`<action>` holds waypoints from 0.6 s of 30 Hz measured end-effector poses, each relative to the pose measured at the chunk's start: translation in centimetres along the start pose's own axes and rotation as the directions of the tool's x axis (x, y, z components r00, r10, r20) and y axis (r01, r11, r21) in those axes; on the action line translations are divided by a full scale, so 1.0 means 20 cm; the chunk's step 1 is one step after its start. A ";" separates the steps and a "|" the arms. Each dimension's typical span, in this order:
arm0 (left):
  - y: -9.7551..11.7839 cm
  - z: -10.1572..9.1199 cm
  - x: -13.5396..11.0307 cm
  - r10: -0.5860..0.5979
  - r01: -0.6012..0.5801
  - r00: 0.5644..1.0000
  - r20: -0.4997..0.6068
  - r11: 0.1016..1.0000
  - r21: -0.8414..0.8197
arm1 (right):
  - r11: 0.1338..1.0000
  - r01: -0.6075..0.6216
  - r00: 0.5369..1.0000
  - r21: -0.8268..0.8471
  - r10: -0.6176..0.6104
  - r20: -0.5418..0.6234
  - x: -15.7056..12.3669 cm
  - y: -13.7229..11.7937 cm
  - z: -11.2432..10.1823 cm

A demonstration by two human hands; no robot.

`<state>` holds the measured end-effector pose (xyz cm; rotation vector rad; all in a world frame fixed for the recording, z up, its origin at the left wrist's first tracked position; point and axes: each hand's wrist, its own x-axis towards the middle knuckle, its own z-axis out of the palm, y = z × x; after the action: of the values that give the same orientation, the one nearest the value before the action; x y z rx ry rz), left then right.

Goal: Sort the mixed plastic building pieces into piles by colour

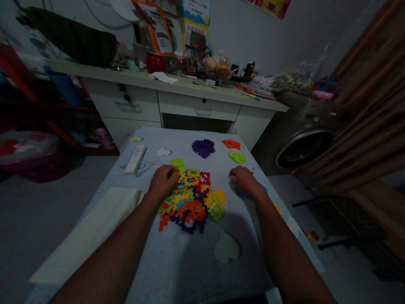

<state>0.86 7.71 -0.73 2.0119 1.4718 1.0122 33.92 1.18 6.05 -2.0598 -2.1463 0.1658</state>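
Plastic pieces [195, 210] lie piled.
The curled left hand [163, 180] is nearer, at their left side; the curled right hand [243, 179] sits off right. I can't tell if they hold any.

- Ahead of you, a far surface [182, 87] with white drawers [180, 100] stands against a pale wall [234, 31].
- On it you see a red pot [155, 63], with a dark-filled jar [190, 63] to its right.
- An orange-edged pouch [155, 27] shows above the red pot.
- To your right, a washing machine [268, 131] carries a plastic-wrapped bundle [289, 82], with a brown curtain [376, 76] beside it.
- To your left, a plastic-lined pink tub [34, 166] stands on the floor [82, 169], near a blue container [67, 89].
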 end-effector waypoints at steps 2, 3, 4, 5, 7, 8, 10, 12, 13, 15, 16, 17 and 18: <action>0.00 0.00 0.00 -0.010 0.010 1.000 -0.008 1.000 -0.012 | 0.988 0.097 0.994 0.123 -0.101 0.029 0.07 -0.11 0.02; 0.01 0.00 0.00 -0.014 0.014 1.000 -0.013 1.000 -0.017 | 0.974 0.138 0.988 0.179 -0.149 0.046 0.11 -0.17 0.03; 0.01 -0.01 0.00 -0.016 0.016 1.000 -0.021 1.000 -0.021 | 0.958 0.170 0.980 0.229 -0.188 0.058 0.14 -0.23 0.05; 0.01 -0.01 0.00 -0.016 0.015 0.999 -0.034 1.000 -0.026 | 0.944 0.191 0.975 0.269 -0.214 0.060 0.17 -0.28 0.07; 0.02 -0.01 -0.01 -0.012 0.010 0.997 -0.070 0.999 -0.041 | 0.922 0.210 0.970 0.324 -0.237 0.047 0.23 -0.37 0.10; 0.02 -0.02 -0.01 -0.012 0.007 0.996 -0.089 0.999 -0.051 | 0.915 0.214 0.969 0.340 -0.243 0.042 0.26 -0.40 0.12; 0.02 -0.02 -0.01 -0.018 0.010 0.993 -0.119 0.998 -0.069 | 0.908 0.224 0.964 0.354 -0.261 0.060 0.29 -0.45 0.14; 0.02 -0.01 -0.01 -0.027 0.017 0.991 -0.129 0.997 -0.080 | 0.904 0.234 0.951 0.358 -0.290 0.110 0.32 -0.47 0.16; 0.02 -0.01 -0.01 -0.029 0.019 0.992 -0.126 0.997 -0.081 | 0.902 0.236 0.945 0.362 -0.301 0.132 0.33 -0.47 0.17; 0.01 0.00 -0.01 -0.023 0.015 0.994 -0.109 0.997 -0.075 | 0.894 0.240 0.937 0.379 -0.315 0.149 0.34 -0.47 0.18; 0.01 0.00 -0.01 -0.017 0.011 0.995 -0.094 0.998 -0.069 | 0.889 0.241 0.938 0.389 -0.316 0.140 0.35 -0.46 0.18; 0.00 0.00 0.00 -0.013 0.008 0.997 -0.079 0.998 -0.061 | 0.886 0.241 0.942 0.397 -0.311 0.122 0.35 -0.45 0.19; 0.00 0.01 0.00 -0.011 0.008 0.998 -0.066 0.999 -0.051 | 0.883 0.240 0.949 0.403 -0.301 0.095 0.35 -0.44 0.19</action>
<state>0.94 7.68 -0.85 1.9517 1.4724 1.1108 24.31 7.99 4.34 -1.5545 -2.2385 0.6760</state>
